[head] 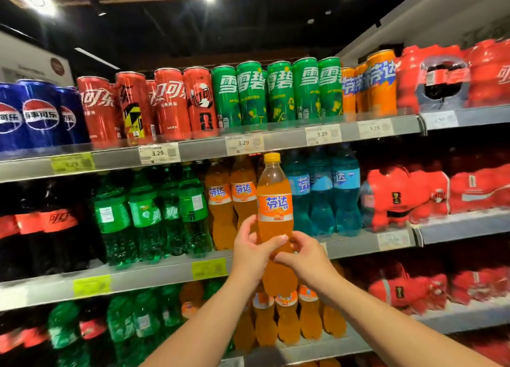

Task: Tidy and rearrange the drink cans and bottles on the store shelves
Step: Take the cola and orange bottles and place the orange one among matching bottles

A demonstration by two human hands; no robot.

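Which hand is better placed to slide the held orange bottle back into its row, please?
Left, probably: the left hand wraps the orange bottle, thumb across its front, beside the orange row; the right hand only pinches it with fingertips.

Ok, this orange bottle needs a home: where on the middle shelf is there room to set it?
Only the slot between the orange bottles and blue bottles, mostly hidden behind the held bottle, may be open. The green bottles, the cans above and red packs at right stand packed tight.
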